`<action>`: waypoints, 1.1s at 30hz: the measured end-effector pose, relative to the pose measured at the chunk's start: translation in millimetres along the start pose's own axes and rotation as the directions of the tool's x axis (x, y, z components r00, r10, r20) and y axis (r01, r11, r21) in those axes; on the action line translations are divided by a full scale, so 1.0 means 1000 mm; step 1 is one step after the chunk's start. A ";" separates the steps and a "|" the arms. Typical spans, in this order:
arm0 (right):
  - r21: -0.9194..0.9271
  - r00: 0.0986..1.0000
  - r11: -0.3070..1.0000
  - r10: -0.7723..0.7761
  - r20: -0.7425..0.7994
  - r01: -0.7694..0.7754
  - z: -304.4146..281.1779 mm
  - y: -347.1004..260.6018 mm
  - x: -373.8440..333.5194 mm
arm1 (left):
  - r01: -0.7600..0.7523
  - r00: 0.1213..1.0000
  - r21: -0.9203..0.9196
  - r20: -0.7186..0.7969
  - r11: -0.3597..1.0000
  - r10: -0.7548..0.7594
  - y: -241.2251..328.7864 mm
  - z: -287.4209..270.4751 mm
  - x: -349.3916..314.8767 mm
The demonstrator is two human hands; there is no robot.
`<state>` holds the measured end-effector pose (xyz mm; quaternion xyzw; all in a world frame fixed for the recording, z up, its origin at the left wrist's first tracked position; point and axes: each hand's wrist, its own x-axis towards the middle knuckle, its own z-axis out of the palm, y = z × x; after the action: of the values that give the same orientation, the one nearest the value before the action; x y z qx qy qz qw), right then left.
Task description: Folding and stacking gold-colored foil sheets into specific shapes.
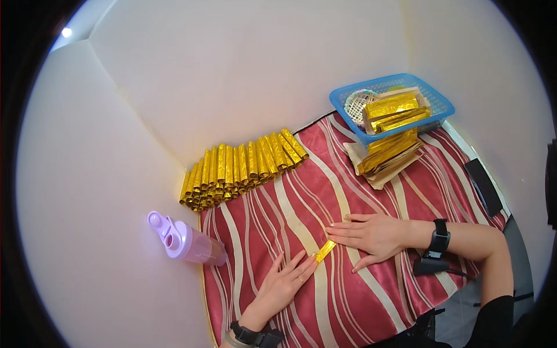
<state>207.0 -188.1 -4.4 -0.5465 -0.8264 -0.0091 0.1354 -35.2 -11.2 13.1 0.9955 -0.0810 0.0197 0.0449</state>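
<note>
A narrow gold foil paper roll lies slantwise on the striped red cloth. Stretched fingers of my left hand touch its nearer end, palm down and nothing gripped. At the farther end my right hand rests flat, fingers extended and thumb spread away. Both hands cover parts of the roll's ends. Many similar gold paper rolls are stacked against the wall at the far left. Flat gold foil sheets on tan paper lie in a loose pile beyond my right hand.
A blue plastic basket at the back right holds more gold paper and a woven round item. A purple bottle stands at the left edge. Near the right edge lies a black phone-like slab. White walls enclose the left and back.
</note>
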 end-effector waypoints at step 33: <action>0.122 0.992 0.987 0.100 0.076 -0.109 0.010 -0.047 0.029 | 0.038 0.999 0.023 0.032 0.999 -0.039 0.006 -0.004 -0.031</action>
<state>151.4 -179.5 -0.7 -0.5796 -0.7996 0.0692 0.1410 -66.7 -11.4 16.3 0.9975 -0.0623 0.0038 0.0327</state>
